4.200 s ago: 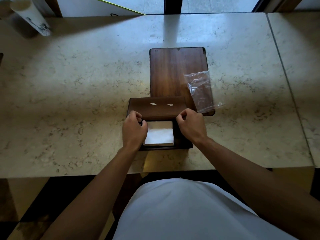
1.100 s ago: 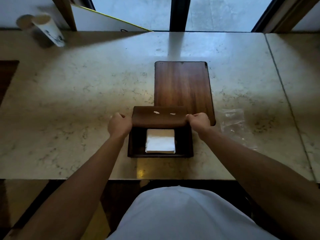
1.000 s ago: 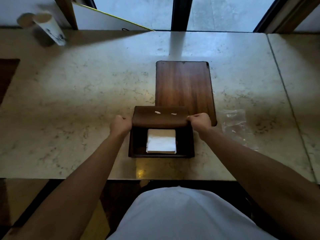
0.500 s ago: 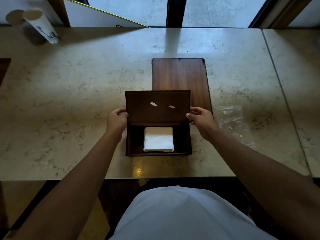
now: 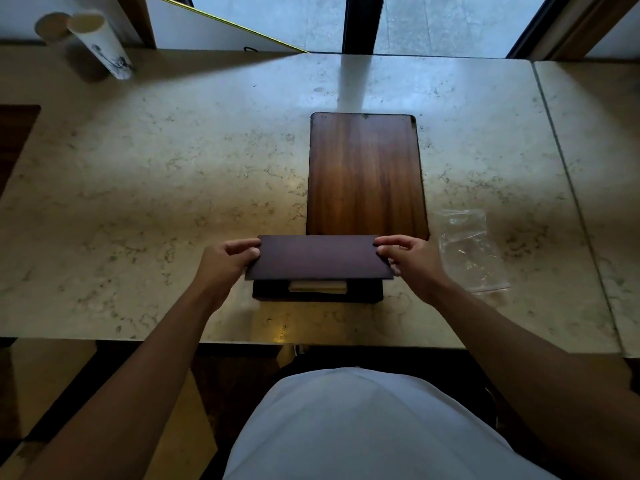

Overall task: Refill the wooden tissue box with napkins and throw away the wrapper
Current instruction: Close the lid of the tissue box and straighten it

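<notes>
The dark wooden tissue box sits near the front edge of the marble table. Its hinged lid is tilted down over most of the box. Only a strip of the napkin stack shows under the lid's front edge. My left hand pinches the lid's left side and my right hand pinches its right side. The clear plastic wrapper lies flat on the table to the right of my right hand, touched by neither hand.
A wooden board lies flat just behind the box. A white paper cup stands at the far left corner. A seam splits the marble table at the right. Windows run along the far edge.
The lid has swung from upright toward me and down over the box, with both hands following it. Most of the napkin stack is now covered. The wrapper has stayed put.
</notes>
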`<state>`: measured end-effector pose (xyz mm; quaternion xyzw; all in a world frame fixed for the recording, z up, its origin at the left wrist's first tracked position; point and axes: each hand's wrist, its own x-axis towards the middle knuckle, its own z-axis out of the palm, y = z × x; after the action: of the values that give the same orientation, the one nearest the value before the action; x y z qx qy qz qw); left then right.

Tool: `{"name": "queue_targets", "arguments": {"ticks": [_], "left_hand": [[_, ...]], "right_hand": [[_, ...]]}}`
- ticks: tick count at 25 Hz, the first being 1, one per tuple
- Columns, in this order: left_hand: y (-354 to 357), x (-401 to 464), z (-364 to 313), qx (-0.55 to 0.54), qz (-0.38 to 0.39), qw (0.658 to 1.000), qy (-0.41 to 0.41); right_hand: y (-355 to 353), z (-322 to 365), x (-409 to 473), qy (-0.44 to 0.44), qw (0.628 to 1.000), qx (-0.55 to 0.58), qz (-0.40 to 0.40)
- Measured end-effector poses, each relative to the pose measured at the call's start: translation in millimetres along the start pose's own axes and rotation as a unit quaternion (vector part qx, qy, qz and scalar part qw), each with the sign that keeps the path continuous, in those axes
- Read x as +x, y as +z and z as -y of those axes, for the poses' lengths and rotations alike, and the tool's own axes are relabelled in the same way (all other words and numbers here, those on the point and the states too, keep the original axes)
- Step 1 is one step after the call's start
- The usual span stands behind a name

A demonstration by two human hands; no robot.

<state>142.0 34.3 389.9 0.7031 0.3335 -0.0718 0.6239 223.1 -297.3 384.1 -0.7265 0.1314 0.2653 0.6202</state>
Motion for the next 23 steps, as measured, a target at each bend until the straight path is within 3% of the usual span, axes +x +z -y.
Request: {"name": "queue_targets", "arguments": {"ticks": [5,11,17,20,23], "left_hand": [[10,-14,11,0.112,-0.044,0.992,0.049],[13,-14,6,0.215,-0.082,0.97,0.083],[15,-4,2,0.085,-0.04,0.995,-0.046],[25,-1,2,0.025,-0.015,0.993,-0.117],[32,-1,-5,0.036,0.026,0.987,-0.155]], "right_hand": [[4,-17,-5,-0.047,0.986,-0.151,-0.046],[8,-18,-5,-0.087,0.974,-0.194,-0.072],[25,-12,-8,-0.127,0.961,-0.229,-0.089],[31,-12,-4,-0.013,0.981,-0.131,-0.142],[34,-10,2,0.143,0.983,-0.067,-0.089]]}}
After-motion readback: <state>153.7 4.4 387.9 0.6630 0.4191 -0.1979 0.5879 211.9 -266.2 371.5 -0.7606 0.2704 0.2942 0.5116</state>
